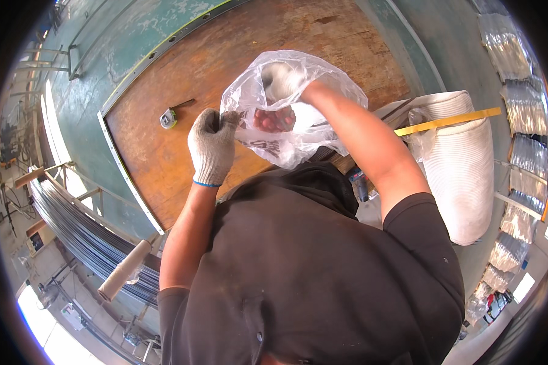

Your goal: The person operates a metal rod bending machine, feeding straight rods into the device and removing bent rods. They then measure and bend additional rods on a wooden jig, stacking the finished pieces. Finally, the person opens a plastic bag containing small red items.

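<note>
A clear plastic bag [323, 125] with dark print is held up over the brown board. Its rim is pinched by my left hand [213, 143], in a white knitted glove with a blue cuff edge. My right hand [283, 81], also gloved, reaches in at the bag's far part; its fingers are smeared by motion, and what they hold, if anything, cannot be made out. Red roundish shapes [274, 120] show in the middle of the bag; whether they are loose items or print is unclear. Left of the bag, a tape measure [168, 118] lies on the board.
The worn brown board [323, 30] has a metal edge strip [131, 177] along its left. At right stands a large white ribbed roll [460, 164] with a yellow strip [450, 121] across it. Bundled metal rods [88, 225] and a wrapped roll [125, 271] are at left.
</note>
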Motion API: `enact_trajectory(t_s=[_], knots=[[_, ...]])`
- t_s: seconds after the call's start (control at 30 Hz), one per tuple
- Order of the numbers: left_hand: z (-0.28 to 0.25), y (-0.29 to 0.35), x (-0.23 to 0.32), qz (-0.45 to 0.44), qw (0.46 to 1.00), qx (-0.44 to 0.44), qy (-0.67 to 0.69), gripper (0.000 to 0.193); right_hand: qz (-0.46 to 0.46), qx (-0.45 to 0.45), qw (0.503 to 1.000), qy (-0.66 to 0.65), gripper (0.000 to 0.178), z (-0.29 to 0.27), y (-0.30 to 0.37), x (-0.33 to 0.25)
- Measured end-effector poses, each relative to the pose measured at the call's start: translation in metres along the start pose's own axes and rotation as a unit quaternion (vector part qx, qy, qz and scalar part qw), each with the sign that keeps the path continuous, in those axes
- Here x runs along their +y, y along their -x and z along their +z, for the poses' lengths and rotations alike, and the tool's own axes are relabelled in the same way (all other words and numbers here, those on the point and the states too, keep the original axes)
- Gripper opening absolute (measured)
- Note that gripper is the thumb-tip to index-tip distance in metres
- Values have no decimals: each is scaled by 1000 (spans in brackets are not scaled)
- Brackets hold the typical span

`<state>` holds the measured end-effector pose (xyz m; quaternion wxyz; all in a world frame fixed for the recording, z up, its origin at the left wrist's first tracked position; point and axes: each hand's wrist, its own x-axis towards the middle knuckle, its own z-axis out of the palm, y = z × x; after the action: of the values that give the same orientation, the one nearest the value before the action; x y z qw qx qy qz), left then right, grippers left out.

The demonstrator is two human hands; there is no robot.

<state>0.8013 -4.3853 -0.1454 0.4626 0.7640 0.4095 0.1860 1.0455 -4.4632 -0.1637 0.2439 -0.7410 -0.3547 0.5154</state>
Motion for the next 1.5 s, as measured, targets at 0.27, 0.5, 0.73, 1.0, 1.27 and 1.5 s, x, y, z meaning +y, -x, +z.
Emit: enact_trajectory(t_s=[0.27, 0.5, 0.73, 1.0, 1.27, 1.5], knots=[[-4, -2, 7, -14, 1000, -22, 14, 34, 17, -37, 998, 46, 33, 28, -13, 48], [-3, -8, -5, -43, 998, -7, 47, 36, 130, -119, 976, -130, 41, 20, 5, 25], [-6, -14, 3, -8, 997, -18, 71, 39, 217, -168, 960, -55, 33, 27, -45, 24], [-11, -15, -7, -29, 996, -2, 84, 37, 85, -105, 987, -89, 30, 35, -1, 9], [-13, -16, -8, -52, 994, -4, 94, 34, 122, -104, 987, -32, 29, 42, -3, 9], [-15, -18, -8, -61, 993, -14, 100, 35, 79, -85, 993, -10, 31, 45, 5, 10]])
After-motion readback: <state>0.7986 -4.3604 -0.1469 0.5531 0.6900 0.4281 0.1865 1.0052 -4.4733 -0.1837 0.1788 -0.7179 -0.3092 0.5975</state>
